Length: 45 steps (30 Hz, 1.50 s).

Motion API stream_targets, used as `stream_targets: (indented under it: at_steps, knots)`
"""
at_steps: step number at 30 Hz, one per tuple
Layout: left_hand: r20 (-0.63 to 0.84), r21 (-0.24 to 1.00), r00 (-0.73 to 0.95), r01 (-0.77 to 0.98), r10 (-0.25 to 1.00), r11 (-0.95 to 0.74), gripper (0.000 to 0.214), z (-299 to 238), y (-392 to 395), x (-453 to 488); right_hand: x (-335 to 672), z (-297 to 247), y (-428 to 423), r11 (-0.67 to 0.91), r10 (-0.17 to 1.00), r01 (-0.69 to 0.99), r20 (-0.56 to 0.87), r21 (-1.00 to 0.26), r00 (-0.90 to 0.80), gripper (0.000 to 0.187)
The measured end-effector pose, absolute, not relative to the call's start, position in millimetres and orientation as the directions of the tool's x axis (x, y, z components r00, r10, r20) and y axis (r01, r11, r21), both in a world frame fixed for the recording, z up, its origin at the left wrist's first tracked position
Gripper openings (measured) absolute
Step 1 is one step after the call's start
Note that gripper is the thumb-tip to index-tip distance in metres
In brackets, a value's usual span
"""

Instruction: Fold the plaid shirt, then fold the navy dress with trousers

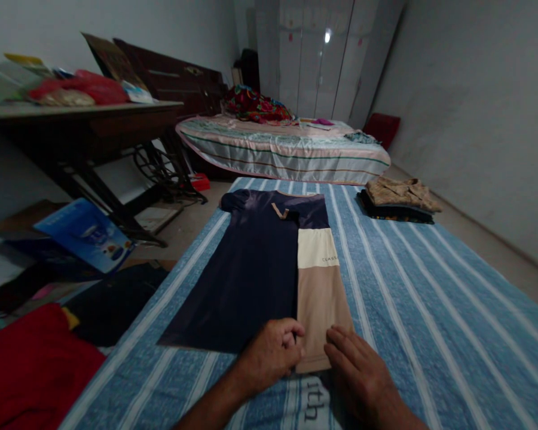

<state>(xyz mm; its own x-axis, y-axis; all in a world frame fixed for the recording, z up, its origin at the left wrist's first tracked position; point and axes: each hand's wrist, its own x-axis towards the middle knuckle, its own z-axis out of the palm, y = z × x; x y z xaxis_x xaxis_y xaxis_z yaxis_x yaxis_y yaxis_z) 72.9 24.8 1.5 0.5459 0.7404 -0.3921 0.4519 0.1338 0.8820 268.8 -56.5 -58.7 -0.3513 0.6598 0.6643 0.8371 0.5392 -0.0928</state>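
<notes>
The shirt (pixel 262 275) is navy, with cream and tan blocks. Blue with white stripes colours the bedsheet (pixel 424 304); the far cloth (pixel 256 106) is multicoloured over red.

Garment: navy short-sleeved fabric top (pixel 255 269), spread flat
Folded strip: turned inward lengthwise, showing cream band (pixel 316 246) lettered "CLASS", tan band (pixel 320 298) below
Place: on blue-and-white striped bedcover (pixel 412 298)

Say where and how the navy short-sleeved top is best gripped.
Probably along the left edge of the navy short-sleeved top, coming from the person's left: pinch its hem corner and sleeve. That side lies flat and unfolded, while the right side is turned over into a cream-and-tan strip, with the left hand and right hand at its lower end.
</notes>
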Motion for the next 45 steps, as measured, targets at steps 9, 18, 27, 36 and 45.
stream_targets:
  at_steps: [9, 18, 27, 36, 45]
  knots:
    - [-0.362, 0.797, 0.581, 0.598, 0.729, -0.081, 0.03, 6.2, 31.4, 70.4, 269.3, -59.6, -56.8, 0.546, 0.692, 0.829, 0.623, -0.121, -0.365, 0.03]
    - [-0.301, 0.757, 0.565, 0.632, 0.768, -0.168, 0.03, 9.4, 33.2, 68.5, 274.6, -45.0, -64.3, 0.591, 0.721, 0.777, 0.574, -0.218, -0.387, 0.026]
    - [-0.283, 0.74, 0.532, 0.65, 0.798, -0.171, 0.026, 13.3, 36.9, 62.5, 285.0, -31.9, -72.4, 0.575, 0.757, 0.764, 0.546, -0.294, -0.36, 0.026]
    - [0.005, 0.659, 0.575, 0.614, 0.818, -0.435, 0.028, 4.2, 35.6, 70.8, 287.1, -41.0, -66.5, 0.455, 0.799, 0.851, 0.541, -0.261, -0.262, 0.029]
    - [-0.084, 0.454, 0.646, 0.703, 0.759, -0.548, 0.026, 7.8, 39.1, 68.0, 283.6, -40.6, -60.5, 0.415, 0.828, 0.875, 0.503, -0.251, -0.248, 0.027]
